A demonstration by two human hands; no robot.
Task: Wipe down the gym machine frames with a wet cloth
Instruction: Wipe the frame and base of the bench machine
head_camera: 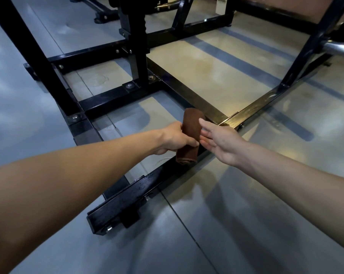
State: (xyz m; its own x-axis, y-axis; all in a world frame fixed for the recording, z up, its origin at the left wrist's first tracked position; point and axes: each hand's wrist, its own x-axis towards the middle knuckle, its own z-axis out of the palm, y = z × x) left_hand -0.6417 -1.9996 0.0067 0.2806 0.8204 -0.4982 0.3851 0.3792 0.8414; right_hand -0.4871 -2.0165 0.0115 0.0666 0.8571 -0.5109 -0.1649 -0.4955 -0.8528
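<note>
Cloth (189,135) in left hand (174,139), right hand (219,141) touching it.

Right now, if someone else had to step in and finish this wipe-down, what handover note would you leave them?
Left hand: grips the folded brown cloth, held over the low black base rail.
Right hand: open, fingers straight, fingertips at the cloth's right edge.
Frame: the near rail shows water droplets, so it looks wiped already; the cross rail beyond the cloth shines as if wet.
Left: the uprights and far rails; I cannot tell whether they have been wiped.
</note>
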